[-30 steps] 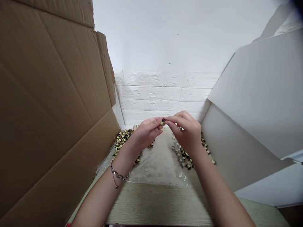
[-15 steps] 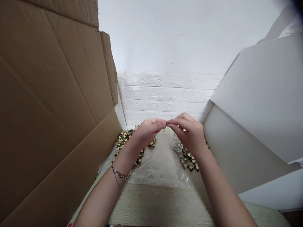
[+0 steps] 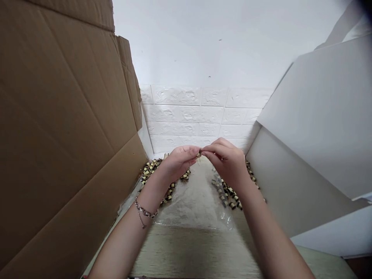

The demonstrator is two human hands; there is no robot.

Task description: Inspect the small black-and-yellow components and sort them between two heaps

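My left hand (image 3: 180, 161) pinches a small dark and yellowish part (image 3: 199, 153) between thumb and fingers, over the clear plastic bag (image 3: 193, 209). Thin wire-like ends hang below the part. From the right, the closed fingertips of my right hand (image 3: 225, 157) meet the same part; whether they grip its body or a wire is too small to tell. Many similar yellow and black parts lie in a left pile (image 3: 151, 167) and in a right pile (image 3: 232, 195), partly hidden by my hands and forearms.
A tall brown cardboard sheet (image 3: 66, 128) stands at the left. White panels (image 3: 314, 116) rise at the right. Behind is a white brick-patterned wall (image 3: 186, 114). The pale tabletop (image 3: 194, 252) shows in front of the bag.
Both hands have shifted slightly left in the view, along with the surroundings. More of the small dark and yellowish part shows between my fingertips.
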